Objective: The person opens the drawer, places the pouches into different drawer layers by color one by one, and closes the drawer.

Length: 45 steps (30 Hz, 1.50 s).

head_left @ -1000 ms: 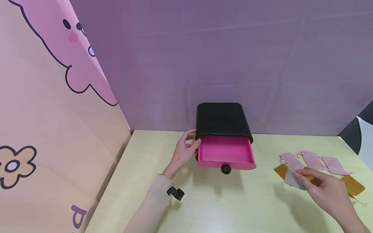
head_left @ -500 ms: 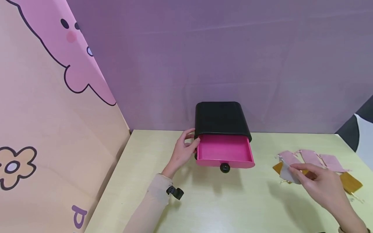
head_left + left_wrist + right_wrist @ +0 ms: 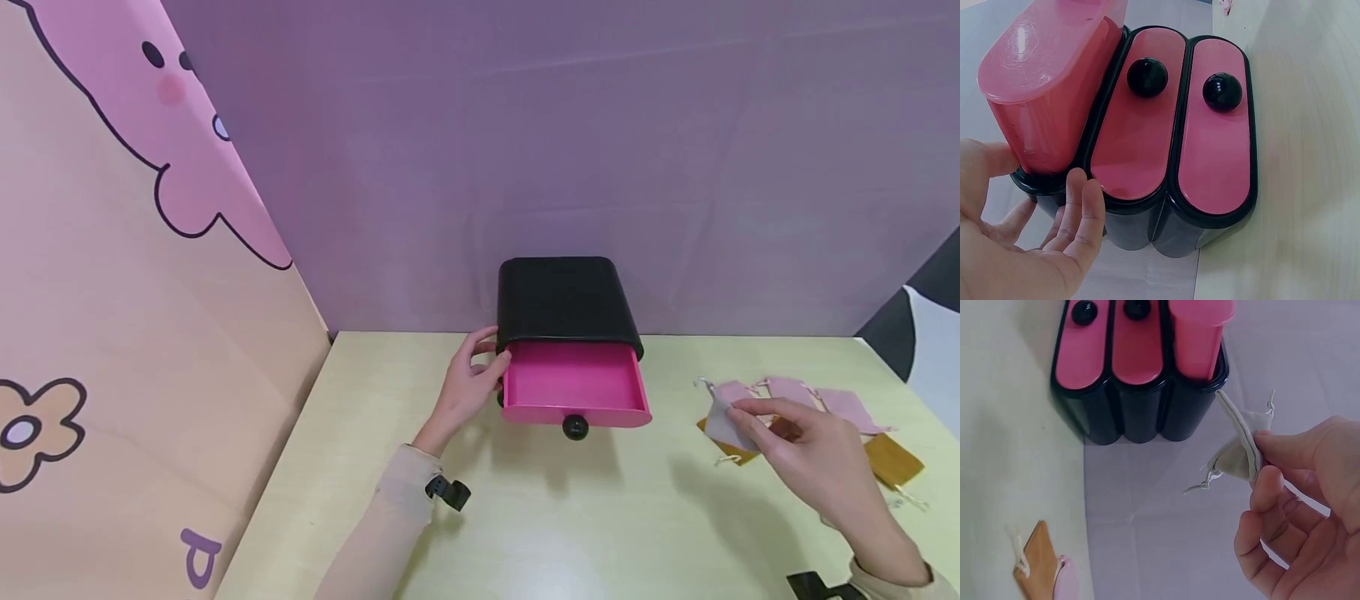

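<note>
A black mini chest of drawers [image 3: 566, 296] stands by the back wall, its top pink drawer [image 3: 573, 375] pulled out and bare inside. My left hand [image 3: 463, 387] rests at its left side, thumb by the drawer's edge. In the left wrist view, the loosely bent fingers of that hand [image 3: 1029, 256] lie against the black casing. Between thumb and fingertips, my right hand [image 3: 813, 454] pinches a small grey drawstring pouch [image 3: 727, 429] above the right side of the table. The right wrist view shows the pouch [image 3: 1244, 447] folded in the grip, cords dangling.
Pink drawstring pouches [image 3: 847, 408] lie in a row at the right of the table [image 3: 540, 542]. Mustard pouches [image 3: 892, 460] lie in front of them, partly hidden by my right hand. Two lower drawers [image 3: 1216, 156] with black knobs are pushed in.
The right hand has lifted the grey pouch slightly and moved it left, away from the other pouches. My left hand stays at the drawers; the head view has shifted slightly.
</note>
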Each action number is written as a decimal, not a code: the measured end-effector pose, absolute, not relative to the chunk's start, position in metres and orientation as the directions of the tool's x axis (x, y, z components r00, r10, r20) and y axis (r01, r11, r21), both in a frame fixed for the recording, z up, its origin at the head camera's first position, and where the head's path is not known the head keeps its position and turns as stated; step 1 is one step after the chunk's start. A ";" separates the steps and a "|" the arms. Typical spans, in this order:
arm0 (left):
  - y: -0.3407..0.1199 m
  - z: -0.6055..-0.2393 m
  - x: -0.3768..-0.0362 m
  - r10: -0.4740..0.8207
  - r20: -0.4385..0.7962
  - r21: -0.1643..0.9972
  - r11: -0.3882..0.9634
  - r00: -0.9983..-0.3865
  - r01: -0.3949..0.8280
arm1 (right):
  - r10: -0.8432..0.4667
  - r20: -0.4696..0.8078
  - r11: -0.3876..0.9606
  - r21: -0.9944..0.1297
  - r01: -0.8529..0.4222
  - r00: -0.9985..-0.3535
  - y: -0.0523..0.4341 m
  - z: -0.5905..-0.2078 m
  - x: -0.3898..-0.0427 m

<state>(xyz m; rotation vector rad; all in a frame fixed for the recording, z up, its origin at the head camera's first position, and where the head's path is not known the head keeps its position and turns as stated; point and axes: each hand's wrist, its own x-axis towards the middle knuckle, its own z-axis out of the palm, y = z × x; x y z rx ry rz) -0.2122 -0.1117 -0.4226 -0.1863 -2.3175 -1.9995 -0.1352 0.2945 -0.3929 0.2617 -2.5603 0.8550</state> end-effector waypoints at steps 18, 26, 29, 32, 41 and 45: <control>-0.109 -0.424 -0.211 0.045 0.137 0.979 0.144 -0.990 0.142 | -0.078 0.436 0.774 -0.540 -0.330 -0.896 0.276 -0.382 -0.142; -0.108 -0.426 -0.212 0.041 0.135 0.980 0.146 -0.990 0.139 | -0.088 0.447 0.780 -0.525 -0.340 -0.890 0.267 -0.378 -0.145; -0.108 -0.426 -0.212 0.041 0.137 0.979 0.146 -0.990 0.142 | -0.105 0.474 0.772 -0.516 -0.372 -0.874 0.265 -0.376 -0.147; -0.109 -0.426 -0.213 0.042 0.138 0.979 0.144 -0.990 0.143 | -0.123 0.498 0.752 -0.518 -0.408 -0.859 0.261 -0.375 -0.149; -0.108 -0.425 -0.211 0.040 0.135 0.981 0.132 -0.990 0.139 | -0.160 0.527 0.701 -0.535 -0.472 -0.835 0.242 -0.375 -0.152; -0.108 -0.424 -0.211 0.041 0.131 0.982 0.134 -0.990 0.136 | -0.150 0.520 0.711 -0.534 -0.457 -0.841 0.236 -0.374 -0.153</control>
